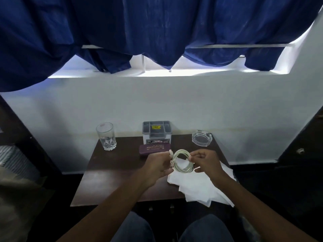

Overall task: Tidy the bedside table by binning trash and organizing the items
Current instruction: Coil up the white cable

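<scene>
Both hands, left hand and right hand, are gripping the coiled white cable above the desk center. Next move likely requires stowing it in the organizer box at 12 o'clock.

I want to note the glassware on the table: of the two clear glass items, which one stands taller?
The drinking glass at the table's back left corner is taller: an upright tumbler. The ashtray at the back right is low and flat.
</scene>
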A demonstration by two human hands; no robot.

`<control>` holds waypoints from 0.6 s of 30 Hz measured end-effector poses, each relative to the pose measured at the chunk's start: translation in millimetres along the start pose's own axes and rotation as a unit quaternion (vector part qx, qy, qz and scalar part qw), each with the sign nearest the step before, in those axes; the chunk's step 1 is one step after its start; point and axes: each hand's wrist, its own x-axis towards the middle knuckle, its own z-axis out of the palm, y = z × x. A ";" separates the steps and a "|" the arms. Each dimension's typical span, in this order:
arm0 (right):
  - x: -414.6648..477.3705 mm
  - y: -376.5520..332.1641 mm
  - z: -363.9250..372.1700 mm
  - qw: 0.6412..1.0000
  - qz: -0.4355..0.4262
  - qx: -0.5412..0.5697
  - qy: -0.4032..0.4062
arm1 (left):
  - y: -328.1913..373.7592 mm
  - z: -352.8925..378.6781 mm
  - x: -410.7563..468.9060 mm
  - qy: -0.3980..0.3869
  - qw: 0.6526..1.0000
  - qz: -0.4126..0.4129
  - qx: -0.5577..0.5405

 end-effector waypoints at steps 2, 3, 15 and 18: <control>35.9 10.5 4.5 0.999 -0.021 -0.031 0.027 | 4.5 3.4 27.9 -0.007 1.000 -0.003 -0.025; 52.5 15.1 6.7 0.998 -0.032 -0.046 0.037 | 6.3 5.4 40.4 -0.006 0.999 -0.006 -0.041; 183.1 67.8 27.5 0.983 -0.020 -0.176 0.053 | -22.1 -19.9 129.1 0.204 0.942 0.201 0.173; 186.0 69.2 33.3 0.972 -0.018 -0.230 0.044 | -29.1 -36.3 133.7 0.254 0.822 0.268 0.434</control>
